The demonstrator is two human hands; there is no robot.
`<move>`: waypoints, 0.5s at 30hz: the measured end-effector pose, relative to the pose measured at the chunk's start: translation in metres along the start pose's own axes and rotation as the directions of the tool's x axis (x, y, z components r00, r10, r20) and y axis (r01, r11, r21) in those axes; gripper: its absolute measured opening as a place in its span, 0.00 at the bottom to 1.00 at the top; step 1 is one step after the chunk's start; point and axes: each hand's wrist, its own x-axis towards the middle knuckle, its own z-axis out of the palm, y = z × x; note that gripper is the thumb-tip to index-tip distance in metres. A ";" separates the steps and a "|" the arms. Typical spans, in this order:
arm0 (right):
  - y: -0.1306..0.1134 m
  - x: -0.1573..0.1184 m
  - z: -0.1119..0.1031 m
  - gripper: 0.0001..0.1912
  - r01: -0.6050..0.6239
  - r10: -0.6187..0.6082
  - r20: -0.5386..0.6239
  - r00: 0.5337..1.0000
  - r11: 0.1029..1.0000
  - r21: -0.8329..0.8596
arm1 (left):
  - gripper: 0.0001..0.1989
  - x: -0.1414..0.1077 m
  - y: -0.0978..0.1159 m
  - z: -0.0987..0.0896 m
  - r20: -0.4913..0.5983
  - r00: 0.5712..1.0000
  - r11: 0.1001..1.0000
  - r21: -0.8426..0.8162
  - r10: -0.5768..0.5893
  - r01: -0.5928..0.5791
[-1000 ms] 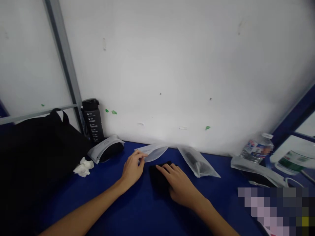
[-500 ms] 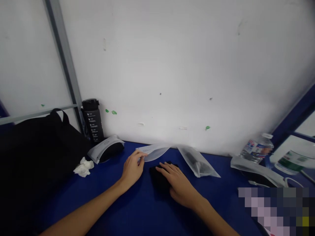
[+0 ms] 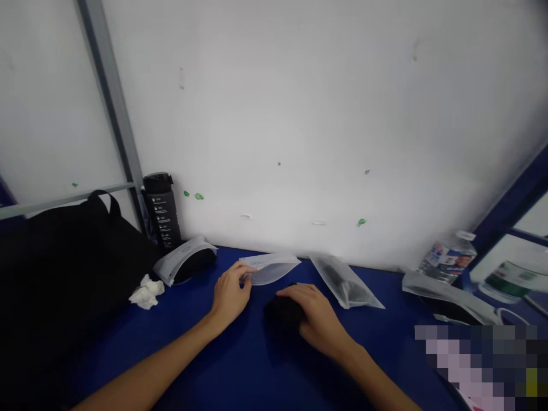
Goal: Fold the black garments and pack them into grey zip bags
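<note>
While the head camera looked forward and down over a blue desk (image 3: 192, 354), the left hand (image 3: 229, 297) was pinching the near corner of a see-through zip bag (image 3: 272, 269) between thumb and fingers, with the bag lying flat and empty-looking at the desk's back edge. Just right of it, the right hand (image 3: 314, 317) was closed down over a black bundle (image 3: 282, 315), which sat on the desk in front of the bag, its fabric hard to make out.

A second zip bag (image 3: 345, 282) with something dark inside lay just beyond the right hand. Farther left sat a third bag (image 3: 184, 261), a crumpled tissue (image 3: 146, 293), a black tote bag (image 3: 72, 274) and a black water bottle (image 3: 161, 210) against the white wall (image 3: 299, 114). Far right lay a fourth bag (image 3: 445, 295) beside a plastic bottle (image 3: 448, 258).
</note>
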 end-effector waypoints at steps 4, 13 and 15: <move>0.002 -0.003 -0.014 0.30 0.074 -0.063 -0.376 0.925 0.997 0.015 | 0.17 -0.002 0.002 -0.001 0.045 0.999 0.994 0.105 -0.002 -0.002; -0.016 -0.007 -0.001 0.32 0.465 -0.456 -0.159 0.876 0.885 0.026 | 0.08 -0.024 0.017 0.003 0.229 0.960 0.986 -0.050 0.164 -0.156; -0.016 -0.001 0.004 0.30 0.459 -0.459 -0.024 0.888 0.883 0.097 | 0.07 -0.024 0.015 0.005 0.232 0.967 0.989 -0.122 0.106 -0.079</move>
